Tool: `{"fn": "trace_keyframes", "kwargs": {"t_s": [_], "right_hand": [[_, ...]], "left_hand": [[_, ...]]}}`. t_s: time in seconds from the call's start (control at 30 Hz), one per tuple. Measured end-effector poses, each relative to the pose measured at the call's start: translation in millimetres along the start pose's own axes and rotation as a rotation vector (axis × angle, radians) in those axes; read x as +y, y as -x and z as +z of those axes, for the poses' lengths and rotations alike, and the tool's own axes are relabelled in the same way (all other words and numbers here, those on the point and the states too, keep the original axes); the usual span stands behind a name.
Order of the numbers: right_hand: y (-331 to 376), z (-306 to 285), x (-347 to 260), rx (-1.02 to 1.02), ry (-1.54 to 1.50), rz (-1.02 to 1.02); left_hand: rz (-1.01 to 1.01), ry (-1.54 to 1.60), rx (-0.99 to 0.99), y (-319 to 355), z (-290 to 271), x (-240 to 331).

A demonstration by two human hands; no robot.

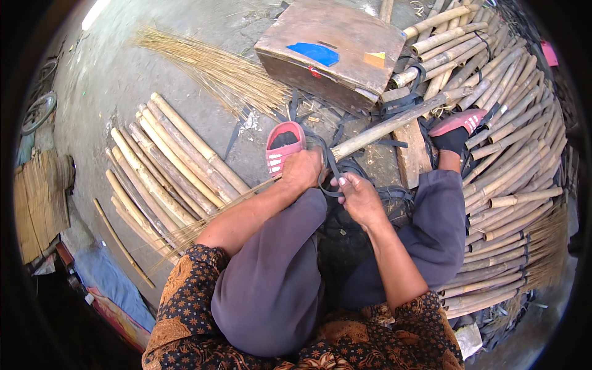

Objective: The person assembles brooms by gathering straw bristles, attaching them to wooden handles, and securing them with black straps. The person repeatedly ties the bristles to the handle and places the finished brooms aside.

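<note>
A grey concrete floor (111, 80) lies strewn with bamboo. The left hand (302, 171) has its grip closed around the near end of a long bamboo pole (394, 123) where a dark strap (332, 166) wraps it; the pole slants up and away toward the right. The right hand (361, 198) pinches the strap just beside it, fingers curled. Thin straw sticks (203, 222) run under the left forearm. A wooden box (333, 43) sits beyond, a row of cut bamboo (166, 166) to the left, a big bamboo pile (512, 142) to the right. Pink shoes flank the pole. Both forearms reach forward over the bent knees.
</note>
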State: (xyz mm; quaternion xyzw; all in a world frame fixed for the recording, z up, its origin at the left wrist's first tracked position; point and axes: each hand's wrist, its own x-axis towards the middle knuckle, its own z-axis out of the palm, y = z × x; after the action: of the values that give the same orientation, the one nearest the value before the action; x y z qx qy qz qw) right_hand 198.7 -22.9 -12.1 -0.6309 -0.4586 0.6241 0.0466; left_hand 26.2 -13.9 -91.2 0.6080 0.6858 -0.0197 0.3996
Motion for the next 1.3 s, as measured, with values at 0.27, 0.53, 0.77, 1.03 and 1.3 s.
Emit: {"fn": "trace_keyframes", "kwargs": {"t_s": [0.27, 0.53, 0.77, 1.03, 1.3], "right_hand": [[66.8, -30.7, 73.3, -0.026, 0.236, -0.278], [-65.7, -15.2, 67.9, 0.294, 0.338, -0.837], [-45.3, -33.4, -10.2, 0.334, 0.593, -0.975], [-59.7, -10.9, -54.5, 0.09, 0.531, -0.162], [-70.1, -1.7, -38.9, -0.086, -0.13, -0.134]], "left_hand": [[0.006, 0.276, -0.07, 8.3, -49.1, 5.7], [0.252, 0.609, -0.664, 46.8, -87.2, 41.7], [0.222, 0.712, -0.53, 36.4, -73.9, 27.1], [0.097, 0.068, 0.037, -0.8, -5.6, -8.5], [0.011, 0.022, 0.005, -0.9, 3.2, -9.4]]}}
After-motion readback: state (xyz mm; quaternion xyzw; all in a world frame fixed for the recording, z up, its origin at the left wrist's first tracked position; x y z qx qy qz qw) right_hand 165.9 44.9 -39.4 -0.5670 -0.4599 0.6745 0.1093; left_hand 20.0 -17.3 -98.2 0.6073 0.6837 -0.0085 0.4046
